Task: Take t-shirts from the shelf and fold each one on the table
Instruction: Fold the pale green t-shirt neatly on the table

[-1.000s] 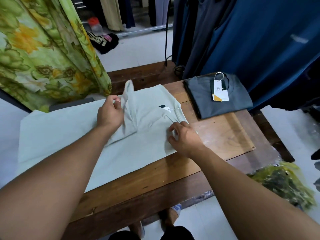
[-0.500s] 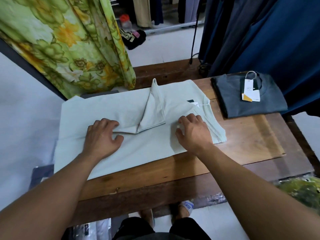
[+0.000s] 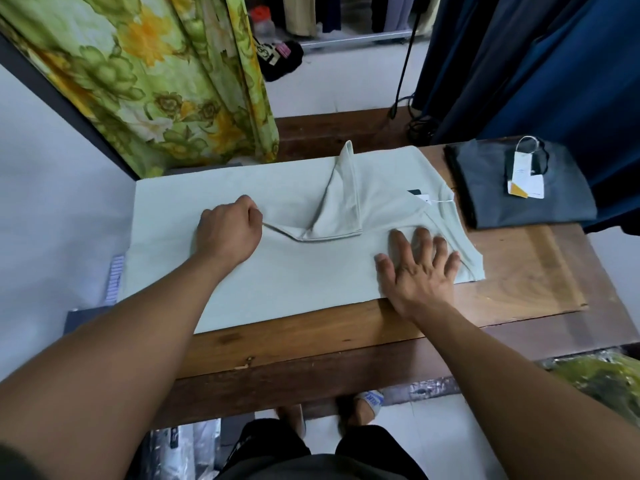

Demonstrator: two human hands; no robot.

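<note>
A green and yellow floral curtain (image 3: 166, 81) hangs at far left, its top cut off by the frame. Below it, a pale mint-green cotton t-shirt (image 3: 277, 282) lies spread across the left half of a brown wooden table (image 3: 519, 289), its hem end overhanging the table's left edge. One sleeve (image 3: 336, 206) is folded inward over the body, forming a triangle. The person's left hand (image 3: 227, 233) rests knuckles-up on the shirt, fingers curled and pinching the edge of the folded fabric just left of the sleeve; the fingertips themselves are hidden under the hand. The right hand (image 3: 419, 271) lies flat with fingers spread, pressing the cloth down near the collar, where a small label (image 3: 415, 194) is partly visible and too small to read. At right, apart from the pale shirt, sits a folded dark grey t-shirt (image 3: 526, 199) with a white and yellow paper hang tag (image 3: 524, 178) on top; its print is illegible. Dark blue hanging garments (image 3: 554, 64) fill the upper right, cropped by the frame. A yellow-green plastic bag (image 3: 602, 382) is cut off at lower right.
</note>
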